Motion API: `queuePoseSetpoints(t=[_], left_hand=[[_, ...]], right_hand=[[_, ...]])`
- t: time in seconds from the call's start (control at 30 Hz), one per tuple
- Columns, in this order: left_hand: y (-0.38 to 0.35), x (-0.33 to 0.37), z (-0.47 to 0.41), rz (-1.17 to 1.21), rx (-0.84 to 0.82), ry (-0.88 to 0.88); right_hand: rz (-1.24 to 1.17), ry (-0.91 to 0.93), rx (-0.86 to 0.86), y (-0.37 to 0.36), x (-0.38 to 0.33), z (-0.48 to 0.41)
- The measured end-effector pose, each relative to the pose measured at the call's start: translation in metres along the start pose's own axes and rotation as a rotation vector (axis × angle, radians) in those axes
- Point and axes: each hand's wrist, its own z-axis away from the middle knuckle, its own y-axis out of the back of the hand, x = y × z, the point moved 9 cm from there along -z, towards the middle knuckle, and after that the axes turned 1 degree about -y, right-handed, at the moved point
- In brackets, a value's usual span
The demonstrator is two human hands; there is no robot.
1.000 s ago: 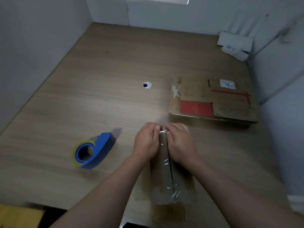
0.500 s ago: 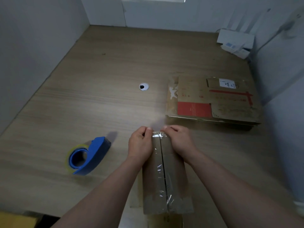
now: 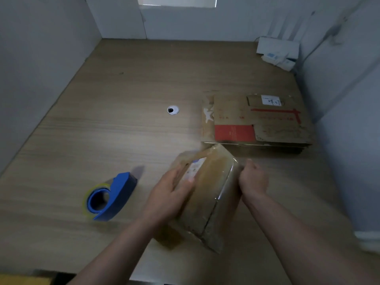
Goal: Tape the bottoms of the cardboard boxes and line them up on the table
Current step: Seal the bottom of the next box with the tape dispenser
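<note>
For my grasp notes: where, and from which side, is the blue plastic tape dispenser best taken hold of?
The blue plastic tape dispenser rests on the wooden table with its clear roll filling the near-left end, so the blue shell at the far-right end is likely the best grip, taken from above. The left hand is closer, but it and the right hand grip the taped brown cardboard box.

Two bare arms at a worktable: the left hand (image 3: 168,194) and right hand (image 3: 254,179) are ungloved; the left forearm (image 3: 115,249) and right forearm (image 3: 298,233) are uncovered down to the frame's lower edge; the left hand's thumbnail (image 3: 191,179) catches the light; motion softens both hands' outlines.
</note>
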Motion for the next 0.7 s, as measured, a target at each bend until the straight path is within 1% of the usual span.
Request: queuePoseSetpoints(t=[0.07, 0.2, 0.27, 0.3, 0.37, 0.4, 0.43, 0.5, 0.57, 0.6, 0.63, 0.67, 0.7], left_hand=[[-0.007, 0.001, 0.012, -0.058, -0.106, -0.022], [-0.023, -0.012, 0.008, -0.274, -0.282, 0.064], [-0.031, -0.018, 0.003, -0.335, -0.386, 0.065], [-0.031, -0.02, -0.001, -0.328, -0.406, 0.058], [-0.028, -0.018, -0.009, -0.191, -0.416, 0.028], [-0.025, -0.015, -0.013, -0.102, -0.419, 0.025], [-0.022, -0.013, -0.018, -0.04, -0.415, 0.029], [-0.017, -0.01, -0.032, -0.045, -0.375, 0.027], [-0.012, -0.004, -0.046, -0.205, -0.27, -0.012], [-0.009, 0.0, -0.051, -0.281, -0.183, -0.033], [-0.003, 0.005, -0.053, -0.291, -0.065, -0.05], [0.005, 0.009, -0.05, -0.221, 0.058, -0.06], [0.011, 0.01, -0.043, -0.069, 0.143, -0.046]], right_hand=[[-0.096, -0.073, 0.042, 0.016, 0.016, 0.0], [-0.221, -0.069, -0.074, 0.007, 0.022, 0.015], [-0.238, -0.118, -0.113, 0.0, 0.021, 0.02], [-0.248, -0.152, -0.148, -0.005, 0.022, 0.02], [-0.284, -0.203, -0.23, -0.014, 0.021, 0.02], [-0.25, -0.183, -0.279, -0.015, 0.013, 0.021], [-0.163, -0.12, -0.309, -0.012, 0.002, 0.022], [0.061, 0.048, -0.282, 0.004, -0.019, 0.021], [0.273, 0.149, -0.224, 0.021, -0.023, 0.019], [0.32, 0.167, -0.195, 0.03, -0.021, 0.018], [0.322, 0.17, -0.17, 0.036, -0.015, 0.017], [0.307, 0.168, -0.148, 0.042, -0.01, 0.017], [0.284, 0.149, -0.126, 0.048, -0.005, 0.017]])
